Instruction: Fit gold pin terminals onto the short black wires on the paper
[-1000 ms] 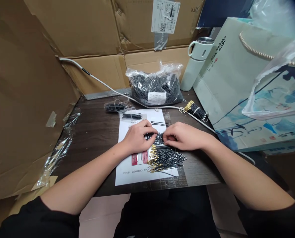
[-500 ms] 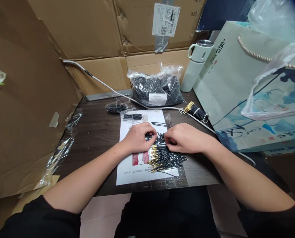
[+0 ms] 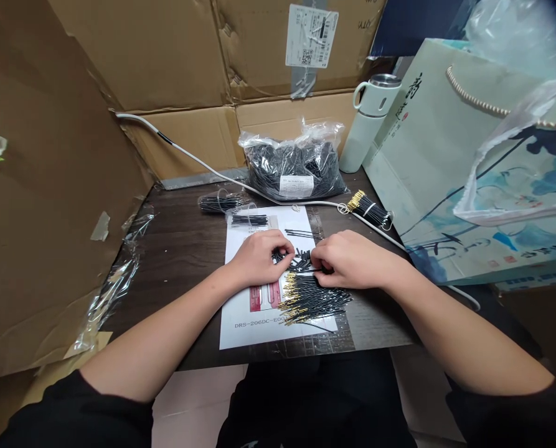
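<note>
My left hand (image 3: 264,256) is closed in a pinch above the paper, its fingertips beside a small heap of short black tube pieces (image 3: 303,257). Whatever lies in that pinch is too small to make out. Across from it, my right hand (image 3: 345,259) is closed, and a thin black wire (image 3: 308,270) sticks out leftward from its fingers. Just below both hands lies a pile of black wires with gold terminals (image 3: 312,300), terminals facing left. A few loose black wires (image 3: 302,234) rest above the tube pieces.
Printed paper (image 3: 240,336) lies beneath the work. Behind it are black wire bundles (image 3: 249,220), a clear bag of black pieces (image 3: 294,168), a white cable (image 3: 203,163) and a tied gold-tipped bundle (image 3: 370,208). A flask (image 3: 368,127) and paper bag (image 3: 446,162) stand right; cardboard (image 3: 175,56) surrounds the desk.
My right hand has shifted very slightly to the right, opening the gap between the hands a little. A thin black wire now shows at its fingertips. My left hand stays nearly in place.
</note>
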Motion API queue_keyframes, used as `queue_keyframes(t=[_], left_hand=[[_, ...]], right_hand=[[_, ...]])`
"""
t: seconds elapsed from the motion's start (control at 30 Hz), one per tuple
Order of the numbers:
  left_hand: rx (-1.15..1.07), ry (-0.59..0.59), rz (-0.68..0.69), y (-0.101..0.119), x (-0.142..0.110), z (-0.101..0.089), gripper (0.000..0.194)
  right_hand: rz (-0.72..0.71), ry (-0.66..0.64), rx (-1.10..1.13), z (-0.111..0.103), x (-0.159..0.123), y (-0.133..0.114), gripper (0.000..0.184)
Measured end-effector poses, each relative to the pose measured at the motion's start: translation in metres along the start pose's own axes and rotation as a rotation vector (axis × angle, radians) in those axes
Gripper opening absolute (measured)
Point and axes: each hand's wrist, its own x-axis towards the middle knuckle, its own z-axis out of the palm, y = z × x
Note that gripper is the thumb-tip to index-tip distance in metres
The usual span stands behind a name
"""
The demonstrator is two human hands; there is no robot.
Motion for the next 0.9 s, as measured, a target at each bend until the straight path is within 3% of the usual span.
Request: queue_keyframes(t=[0.3,0.53,0.63,0.77,0.9], left_hand=[[-0.021,0.019,-0.049,0.003,-0.002,0.004,0.009],[-0.09,0.258,-0.137,0.007,-0.001,0.008,0.006],[-0.205,0.306,-0.224,0.006,-0.001,0.014,0.005],[-0.396,0.351,-0.288,0.003,0.001,0.019,0.018],[-0.425,0.383,-0.253,0.004,0.003,0.017,0.022]], right_hand=[[-0.053,0.035,-0.098,0.001,-0.002,-0.003,0.012],[-0.069,0.033,-0.209,0.004,-0.001,-0.007,0.015],[-0.068,0.027,-0.212,0.005,-0.001,-0.006,0.014],[-0.072,0.031,-0.127,0.004,-0.003,-0.003,0.013],[-0.152,0.174,0.157,0.0,-0.007,0.005,0.006]])
